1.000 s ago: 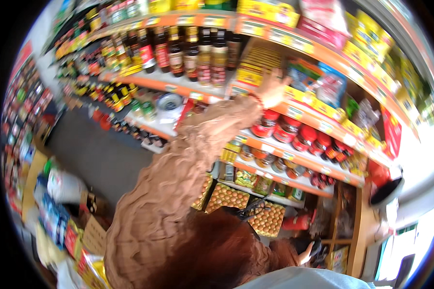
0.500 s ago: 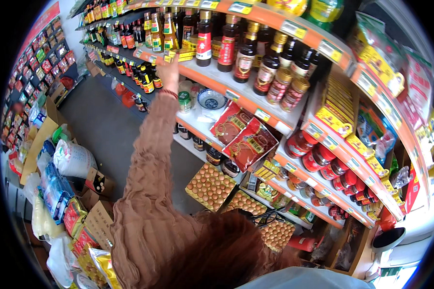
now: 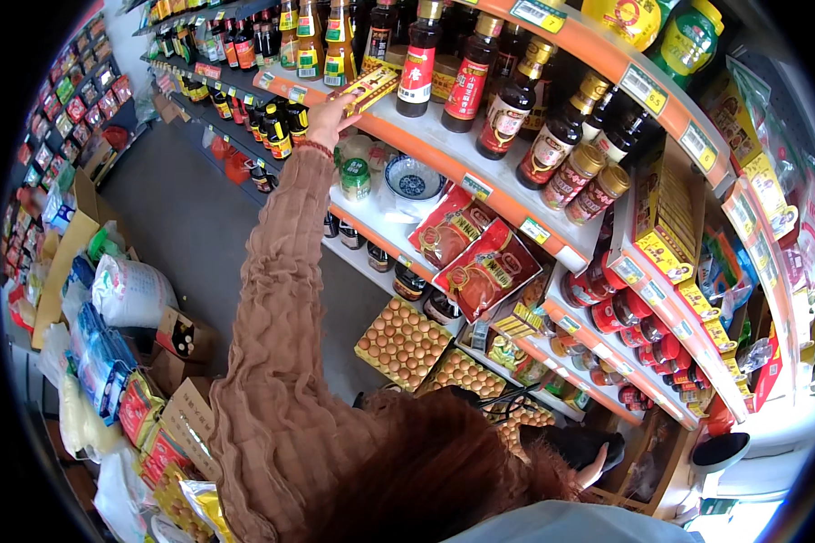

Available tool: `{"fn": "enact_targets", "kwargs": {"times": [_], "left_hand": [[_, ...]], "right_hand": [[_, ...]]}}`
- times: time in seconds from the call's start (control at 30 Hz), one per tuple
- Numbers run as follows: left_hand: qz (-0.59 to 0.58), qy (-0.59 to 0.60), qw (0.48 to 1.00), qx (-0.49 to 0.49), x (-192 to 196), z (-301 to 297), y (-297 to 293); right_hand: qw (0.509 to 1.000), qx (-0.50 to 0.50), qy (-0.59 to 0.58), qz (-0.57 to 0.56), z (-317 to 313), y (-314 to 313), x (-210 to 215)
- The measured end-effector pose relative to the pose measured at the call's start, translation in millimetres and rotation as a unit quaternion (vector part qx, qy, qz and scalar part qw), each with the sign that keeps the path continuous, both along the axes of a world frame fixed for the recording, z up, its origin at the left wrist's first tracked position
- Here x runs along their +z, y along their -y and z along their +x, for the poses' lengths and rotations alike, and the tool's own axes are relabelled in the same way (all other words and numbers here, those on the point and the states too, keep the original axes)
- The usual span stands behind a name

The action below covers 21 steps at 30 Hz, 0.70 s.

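Note:
My left hand point(image 3: 330, 119) reaches out to the middle shelf, its fingers closed on a small flat yellow box point(image 3: 371, 88). The box lies tilted at the shelf's front edge, near tall sauce bottles with yellow-green labels point(image 3: 340, 45) and a dark bottle with a red label point(image 3: 417, 63). Below the wrist, on the lower shelf, are a green-lidded jar point(image 3: 355, 179) and a blue-and-white bowl point(image 3: 414, 178). At the lower right, a patch of skin beside a dark shape seems to be my right hand point(image 3: 593, 468); its fingers cannot be made out.
Red packets point(image 3: 484, 271) hang over the lower shelf's edge. Trays of eggs point(image 3: 402, 344) stand low beside the shelving. Red-lidded jars point(image 3: 620, 312) fill shelves on the right. A white sack point(image 3: 134, 291) and cardboard boxes point(image 3: 188, 416) line the aisle's left side.
The yellow box in my left hand has turned and slants up to the right, nearer the bottles. The shelves have shifted slightly rightward in view. Skin and a dark shape have appeared lower right.

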<state>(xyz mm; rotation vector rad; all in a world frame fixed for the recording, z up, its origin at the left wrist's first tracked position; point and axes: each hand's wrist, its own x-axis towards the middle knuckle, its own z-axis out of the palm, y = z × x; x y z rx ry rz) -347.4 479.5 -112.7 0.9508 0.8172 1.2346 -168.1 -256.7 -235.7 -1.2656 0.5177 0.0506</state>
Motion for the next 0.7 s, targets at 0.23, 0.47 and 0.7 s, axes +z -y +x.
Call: {"fn": "enact_targets", "kwargs": {"times": [0.23, 0.47, 0.7], "left_hand": [[0.134, 0.124, 0.982, -0.039, -30, -12, 156], [0.108, 0.034, 0.88, -0.462, -39, 71, 378], [0.439, -0.151, 0.692, -0.553, -46, 137, 467]], "right_hand": [[0.97, 0.132, 0.028, 0.204, 5, -11, 17], [0.942, 0.137, 0.228, 0.206, 23, -70, 40], [0.893, 0.222, 0.319, -0.225, 21, -77, 73]]}}
